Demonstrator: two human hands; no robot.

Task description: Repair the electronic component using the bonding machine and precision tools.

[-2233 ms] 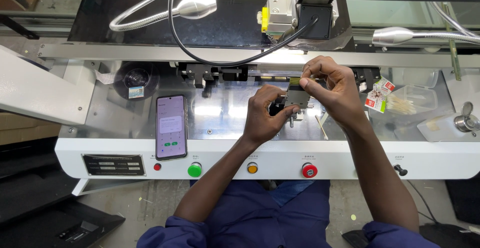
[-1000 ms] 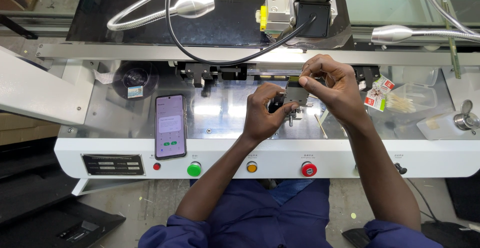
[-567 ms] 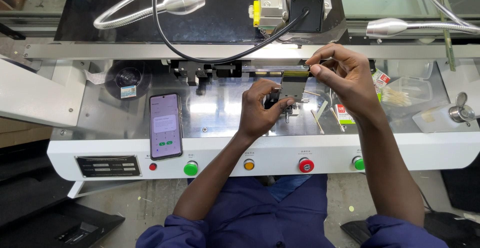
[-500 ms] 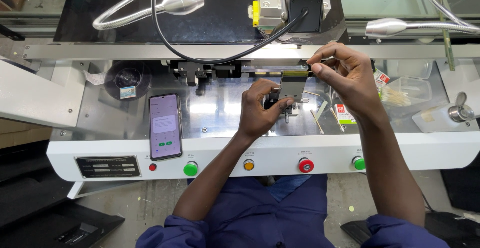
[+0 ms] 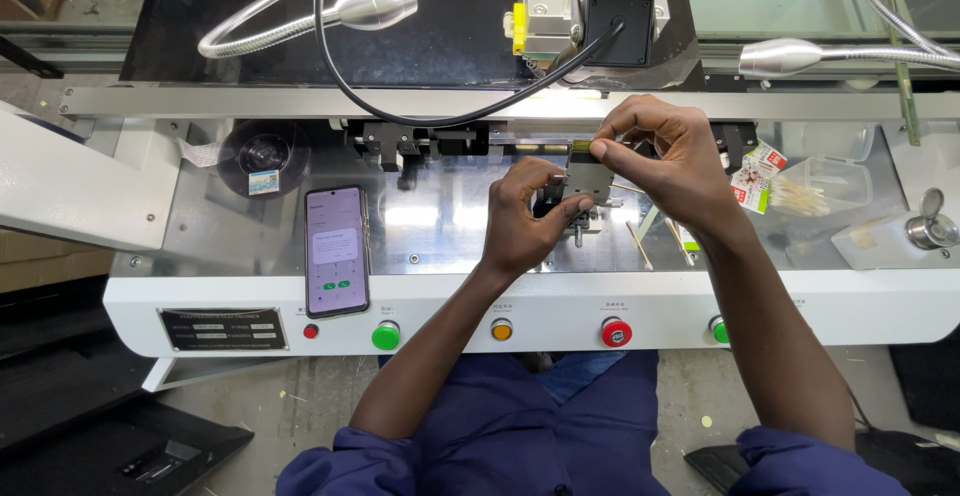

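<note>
Right hand (image 5: 665, 161) lifted slightly | pinches thin strip (image 5: 583, 144) | left hand (image 5: 527, 221) grips small grey metal fixture (image 5: 588, 178)

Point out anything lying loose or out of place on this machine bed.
A smartphone lies on the metal bed left of the left hand, and cotton swabs lie scattered loose below the right hand.
</note>
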